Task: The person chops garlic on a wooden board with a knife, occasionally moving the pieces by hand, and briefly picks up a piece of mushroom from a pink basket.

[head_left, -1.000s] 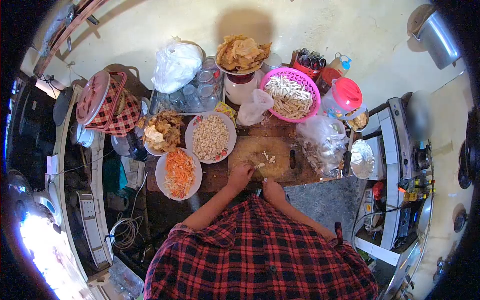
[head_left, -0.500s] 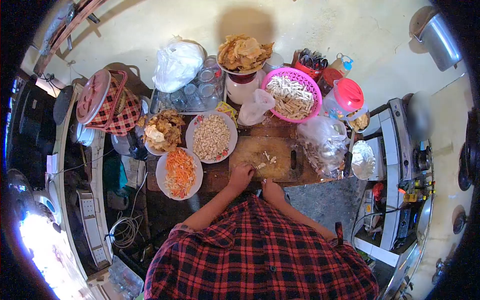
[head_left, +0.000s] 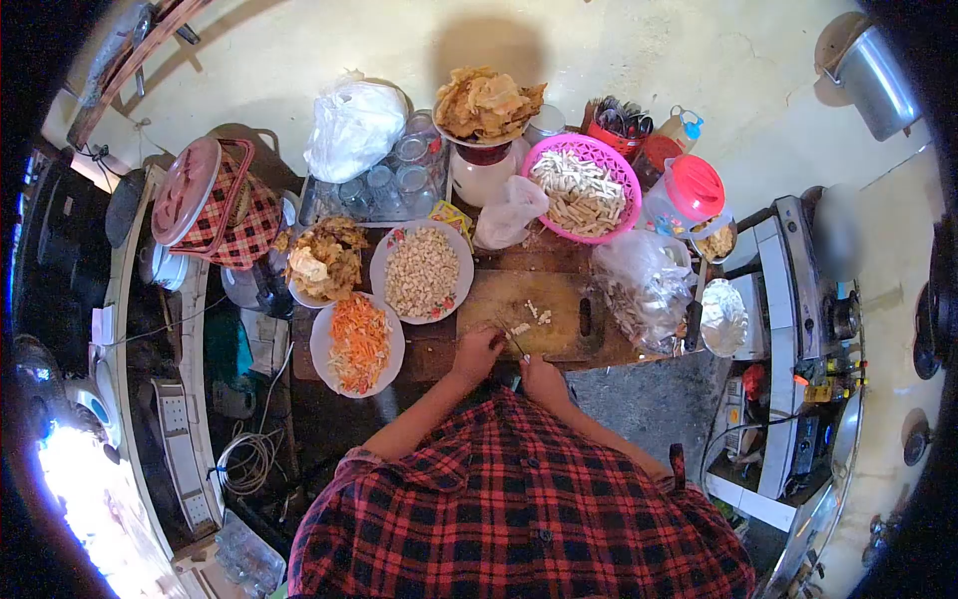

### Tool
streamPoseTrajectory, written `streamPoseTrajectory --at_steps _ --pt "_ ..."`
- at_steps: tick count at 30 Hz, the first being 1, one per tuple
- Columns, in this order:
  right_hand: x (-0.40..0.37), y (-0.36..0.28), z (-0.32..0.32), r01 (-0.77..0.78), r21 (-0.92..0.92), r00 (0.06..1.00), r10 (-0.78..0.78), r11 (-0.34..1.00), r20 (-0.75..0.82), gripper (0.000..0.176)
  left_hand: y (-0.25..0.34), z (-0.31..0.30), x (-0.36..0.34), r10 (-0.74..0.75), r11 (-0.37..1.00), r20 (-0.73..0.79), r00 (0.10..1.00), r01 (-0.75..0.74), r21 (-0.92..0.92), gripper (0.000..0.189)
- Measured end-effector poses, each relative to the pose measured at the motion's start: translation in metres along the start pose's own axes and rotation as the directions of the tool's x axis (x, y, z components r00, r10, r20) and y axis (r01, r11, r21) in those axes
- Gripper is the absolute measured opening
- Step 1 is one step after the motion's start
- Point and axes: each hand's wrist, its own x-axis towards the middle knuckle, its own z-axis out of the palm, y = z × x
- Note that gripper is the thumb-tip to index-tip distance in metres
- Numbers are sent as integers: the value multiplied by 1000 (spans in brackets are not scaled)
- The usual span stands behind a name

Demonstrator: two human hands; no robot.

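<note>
My left hand (head_left: 479, 349) rests on the near edge of the wooden cutting board (head_left: 544, 290), fingers curled on a small pale food piece. My right hand (head_left: 544, 377) is just off the board's near edge, gripping a knife (head_left: 513, 342) whose thin blade angles up towards the left hand. A few pale chopped bits (head_left: 535, 313) lie in the middle of the board. My red plaid shirt fills the lower part of the view.
Left of the board are plates of shredded carrot (head_left: 357, 344), pale cubes (head_left: 421, 272) and fried pieces (head_left: 324, 262). Behind stand a pink basket of pale strips (head_left: 582, 190), a jar, glasses, a white bag and a red-lidded jug (head_left: 689, 190). A clear bag (head_left: 644, 290) and a stove (head_left: 808, 275) are on the right.
Both hands have drawn slightly towards the board's near edge. The knife blade now shows tilted between them. Nothing else on the table has moved.
</note>
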Motion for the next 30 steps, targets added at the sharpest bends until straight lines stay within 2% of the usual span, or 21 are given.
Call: streamPoseTrajectory --at_steps 2,6,11,15,17,18,20,26,28,30 --pt "0 -1 0 -6 -9 1000 7 1000 9 36 -3 0 1 38 998 15 999 -38 47 13" --pt "4 3 9 5 -39 1000 -5 999 11 35 -1 0 3 -14 1000 54 998 12 26 12" --pt "12 10 22 15 -29 1000 -15 999 11 34 -2 -1 4 20 998 64 998 -24 53 11" --pt "8 5 14 47 -7 999 -47 999 -20 33 -5 2 2 66 996 -6 998 -65 59 11" --pt "7 3 9 46 -2 999 -47 999 -23 33 -8 3 2 -42 999 103 994 41 8 11" --pt "5 2 7 46 -14 999 -46 999 -19 33 -7 2 2 -44 999 101 994 43 8 11" --pt "3 0 4 42 -26 999 -43 999 -14 34 -6 1 3 27 1000 57 998 -27 8 11" --pt "3 2 6 22 -43 1000 -23 999 -7 33 -9 3 2 26 999 86 996 -28 26 12" --pt "5 5 10 82 -31 996 -82 996 -21 32 -1 -2 5 40 998 78 996 -44 48 11" --pt "9 6 14 63 -38 998 -64 997 -14 32 1 -2 5 55 996 72 996 -60 70 11"
